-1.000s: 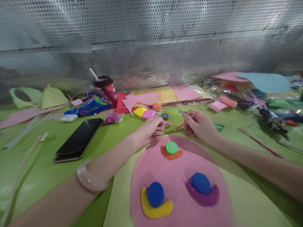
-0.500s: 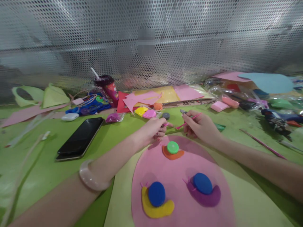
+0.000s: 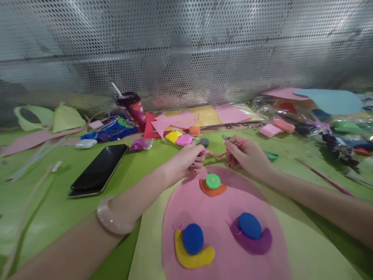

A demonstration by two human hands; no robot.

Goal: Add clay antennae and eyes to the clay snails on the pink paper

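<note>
My left hand (image 3: pixel 190 158) is closed in a pinch, with a bit of pink clay at its fingertips. Closed as well, my right hand (image 3: pixel 247 154) grips a thin pink clay strand (image 3: pixel 223 154) whose free end points toward the left hand. A small grey metal tip (image 3: pixel 225 137) shows by the right fingers; its kind is unclear. Below both hands lies a pink paper oval (image 3: pixel 221 210). It carries an orange clay snail (image 3: pixel 207 191) with a green cap, a yellow clay snail (image 3: pixel 194 261) with a blue cap, and a purple clay snail (image 3: pixel 255 245) with another blue cap.
A phone (image 3: pixel 99 170) and a white case (image 3: pixel 86 143) lie at left. Behind stand a purple cup (image 3: pixel 132 109) with a straw and pink paper scraps (image 3: pixel 175 122). Pink blocks (image 3: pixel 270 130), a thin stick (image 3: pixel 323 177) and bagged clay lie at right. A perforated metal panel (image 3: pixel 204 50) rises behind.
The pink strand's free end has shifted very slightly left, nearer my left hand. Otherwise both hands keep their places and holds.
</note>
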